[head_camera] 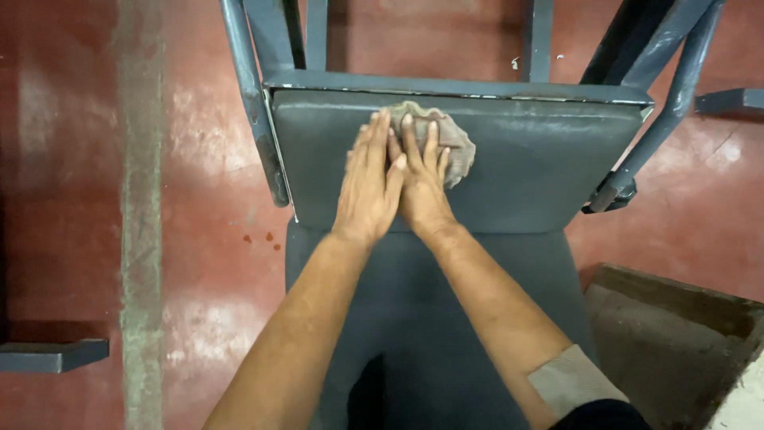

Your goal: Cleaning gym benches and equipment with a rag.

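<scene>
Together, the 2 hands lay flat, fingers extended, on the grey padded bench [517, 167], the right hand [422, 179] pressing the crumpled cloth [454, 139] beneath its fingertips while the left hand [370, 187] overlapped its thumb side, gripping nothing.

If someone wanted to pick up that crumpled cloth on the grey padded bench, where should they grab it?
Probably the bunched right edge of the cloth, coming from above on the right. That part puffs up in folds clear of the pad, while the right hand and left hand press flat over the rest.
</scene>
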